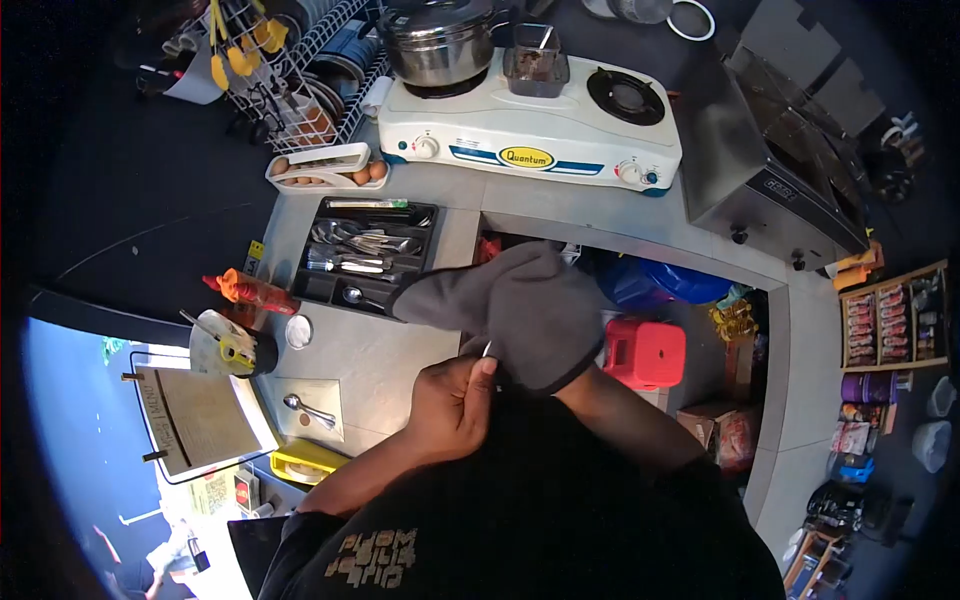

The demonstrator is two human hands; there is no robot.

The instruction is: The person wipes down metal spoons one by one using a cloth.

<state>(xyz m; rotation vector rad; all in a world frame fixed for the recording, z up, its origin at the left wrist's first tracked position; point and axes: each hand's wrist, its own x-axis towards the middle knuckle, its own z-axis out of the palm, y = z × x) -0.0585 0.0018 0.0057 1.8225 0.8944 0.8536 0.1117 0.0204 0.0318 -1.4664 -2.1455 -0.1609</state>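
Note:
A dark grey oven mitt point(548, 318) covers my right hand, whose bare forearm runs out of its cuff. The mitt hides those fingers, so their pose does not show. Its grey fabric reaches left over the corner of the cutlery tray point(375, 292). Close beside the mitt's lower left edge, my left hand point(452, 402) is closed in a pinch, thumb uppermost. A small white tip pokes out above the thumb; what it belongs to I cannot make out. Both hands are held in front of my dark shirt, near the counter's edge.
Behind stands a white two-burner gas stove point(530, 140) with a steel pot point(438, 45) and a glass container point(536, 68). An egg holder point(330, 170), sauce bottle point(262, 292) and spoons point(308, 410) are left. Right are a steel appliance point(760, 190) and a red stool point(650, 353).

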